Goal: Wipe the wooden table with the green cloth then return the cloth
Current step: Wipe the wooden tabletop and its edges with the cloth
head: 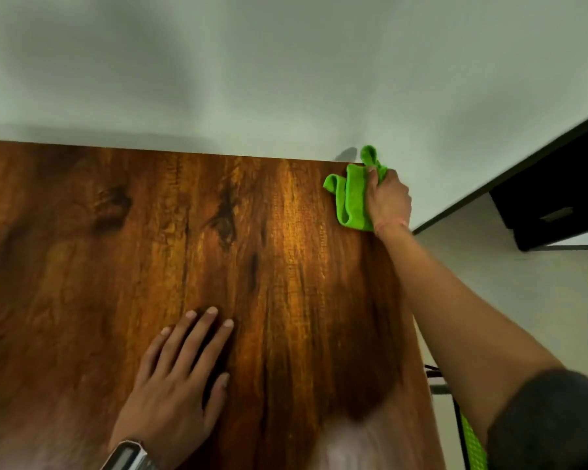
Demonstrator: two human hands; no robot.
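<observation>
Bunched in my right hand (389, 200), the cloth (348, 198) sits at the table's (116, 266) far corner; left hand (174, 378) lies flat, empty. Overreaching could, seemingly, drag it off.

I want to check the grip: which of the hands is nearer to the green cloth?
Right. The right hand grips the green cloth at the table's far right corner; the left hand lies flat near the front edge.

right hand (389, 198) fingers: hidden in green cloth (350, 198) | wristwatch (129, 456): cut by bottom edge | wooden table (82, 266): left side cropped
</observation>
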